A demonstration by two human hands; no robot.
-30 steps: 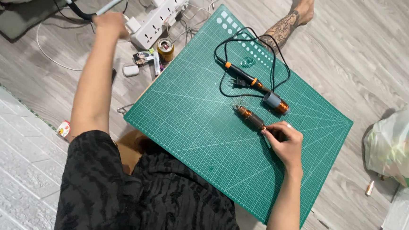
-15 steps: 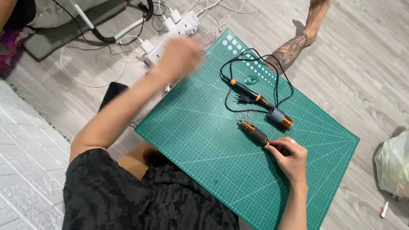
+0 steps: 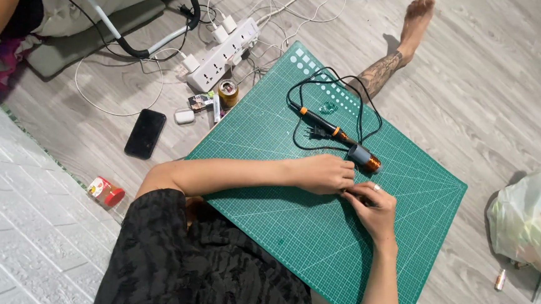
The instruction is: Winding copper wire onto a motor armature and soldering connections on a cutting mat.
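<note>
Both hands meet at the middle of the green mat point(image 3: 271, 139). The left hand point(image 3: 324, 173) lies knuckles up, fingers curled down at the spot where the right hand point(image 3: 372, 205) pinches in from the other side. A small tool was there, but the hands cover it; what either hand is gripping I cannot tell.

Just beyond the fingertips lies one soldering iron point(image 3: 322, 122) with an orange and black handle, tilted across the mat, its black cord point(image 3: 355, 94) looped behind it. Touching its lower end sits one spool point(image 3: 365, 158) of copper wire, right beside the left hand's knuckles.

Off the mat's far-left edge: one can point(image 3: 228, 94), one white earbud case point(image 3: 184, 117), one black phone point(image 3: 145, 133) face down on the floor, one white power strip point(image 3: 221, 54) with several plugs in it. Near the person's left elbow lies one small red-capped bottle point(image 3: 105, 191). Far right, one plastic bag point(image 3: 532, 215). Nothing lies between the hands and the iron.
</note>
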